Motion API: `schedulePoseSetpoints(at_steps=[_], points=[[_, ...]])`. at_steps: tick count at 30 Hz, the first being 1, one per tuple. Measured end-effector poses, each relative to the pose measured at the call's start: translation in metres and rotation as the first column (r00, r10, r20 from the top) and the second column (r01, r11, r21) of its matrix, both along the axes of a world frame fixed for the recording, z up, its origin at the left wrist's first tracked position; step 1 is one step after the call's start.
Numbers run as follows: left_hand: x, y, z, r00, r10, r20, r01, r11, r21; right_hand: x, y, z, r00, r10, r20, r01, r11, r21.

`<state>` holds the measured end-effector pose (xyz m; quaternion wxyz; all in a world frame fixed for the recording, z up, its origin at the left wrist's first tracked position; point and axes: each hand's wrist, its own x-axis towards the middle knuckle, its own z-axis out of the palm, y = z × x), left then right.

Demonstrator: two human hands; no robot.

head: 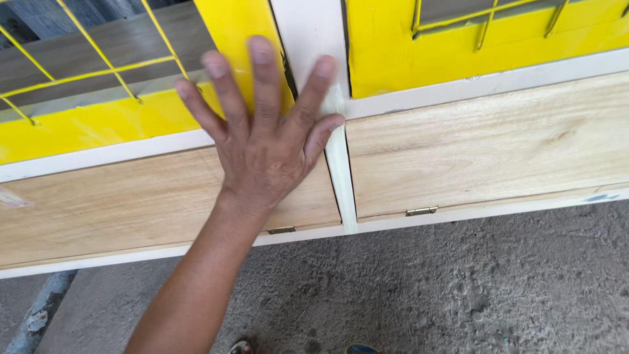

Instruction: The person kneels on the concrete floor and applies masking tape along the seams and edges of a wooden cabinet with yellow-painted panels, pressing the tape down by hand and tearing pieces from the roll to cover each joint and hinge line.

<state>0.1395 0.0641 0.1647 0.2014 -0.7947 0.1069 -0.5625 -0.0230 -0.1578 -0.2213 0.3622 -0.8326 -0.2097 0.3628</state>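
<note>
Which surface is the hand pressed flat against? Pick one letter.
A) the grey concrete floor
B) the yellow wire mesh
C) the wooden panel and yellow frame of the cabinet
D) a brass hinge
C: the left hand lies open, with its palm on the left wooden panel and its fingers spread up over the yellow frame. It is clear of the hinge, the wire mesh and the floor.

Lower panels (pixel 485 154) were bare, matt, grained wood. Upper frame (pixel 98 124) carried glossy yellow paint; rails (pixel 98 157) were painted cream. Hinges (pixel 421 211) were brassy metal. Floor (pixel 472 288) was rough concrete.
</note>
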Motion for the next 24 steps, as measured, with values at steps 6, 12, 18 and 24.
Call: schedulePoseSetpoints(at_steps=[6,12,18,24], points=[[0.004,0.009,-0.060,0.979,-0.112,0.168,0.135,0.981,-0.138,-0.027,-0.012,-0.004,1.000,0.020,-0.013,-0.020,1.000,0.017],[-0.023,-0.030,-0.209,0.988,-0.135,0.078,0.153,0.934,-0.323,-0.040,-0.016,0.007,0.999,0.049,0.016,-0.049,0.998,-0.033],[-0.045,-0.043,-0.296,0.994,-0.106,-0.037,0.084,0.919,-0.385,-0.051,-0.028,0.010,0.991,0.134,-0.023,-0.136,0.985,-0.104],[-0.171,-0.053,-0.309,0.862,-0.456,-0.221,-0.055,0.350,-0.935,-0.021,-0.023,0.028,0.958,-0.287,-0.019,0.281,0.948,-0.146]])
